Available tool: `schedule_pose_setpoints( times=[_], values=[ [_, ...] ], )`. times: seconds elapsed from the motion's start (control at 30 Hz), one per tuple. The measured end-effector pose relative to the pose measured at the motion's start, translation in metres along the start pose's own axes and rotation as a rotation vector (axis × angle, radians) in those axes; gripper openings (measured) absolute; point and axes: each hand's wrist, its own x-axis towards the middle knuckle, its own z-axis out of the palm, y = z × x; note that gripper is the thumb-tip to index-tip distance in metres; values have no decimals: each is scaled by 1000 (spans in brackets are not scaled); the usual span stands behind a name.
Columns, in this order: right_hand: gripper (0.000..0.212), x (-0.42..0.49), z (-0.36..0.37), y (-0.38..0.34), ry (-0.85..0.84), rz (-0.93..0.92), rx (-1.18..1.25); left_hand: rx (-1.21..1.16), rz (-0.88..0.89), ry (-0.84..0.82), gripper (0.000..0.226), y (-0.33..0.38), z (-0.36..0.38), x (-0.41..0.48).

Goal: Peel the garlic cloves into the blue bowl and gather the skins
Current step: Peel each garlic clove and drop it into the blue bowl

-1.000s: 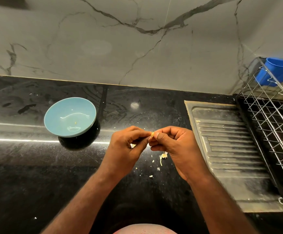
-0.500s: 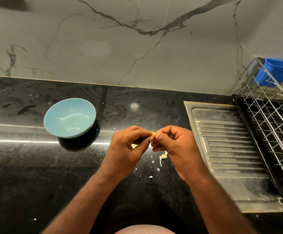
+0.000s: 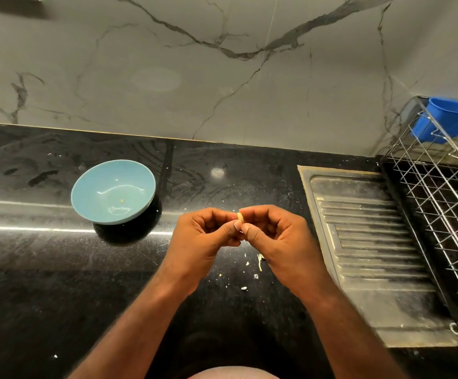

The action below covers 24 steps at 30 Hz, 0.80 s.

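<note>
Here a small pale garlic clove [image 3: 240, 216] sits pinched between both hands.

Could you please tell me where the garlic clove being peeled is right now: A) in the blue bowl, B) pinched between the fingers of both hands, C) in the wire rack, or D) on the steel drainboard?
B: the pale garlic clove shows pinched between the left hand and right hand, above the black counter.
</note>
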Motion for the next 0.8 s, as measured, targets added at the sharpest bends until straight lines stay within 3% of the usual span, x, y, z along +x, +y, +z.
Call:
schedule_pose_setpoints(
  times=[0.23, 0.8],
  values=[
    [15, 2, -1, 1, 50, -66, -59, -87, -100, -80, 26, 8, -3, 0],
    [16, 2, 0, 1, 35, -79, -55, -94, -124, -43, 31, 9, -7, 2]
  ],
)
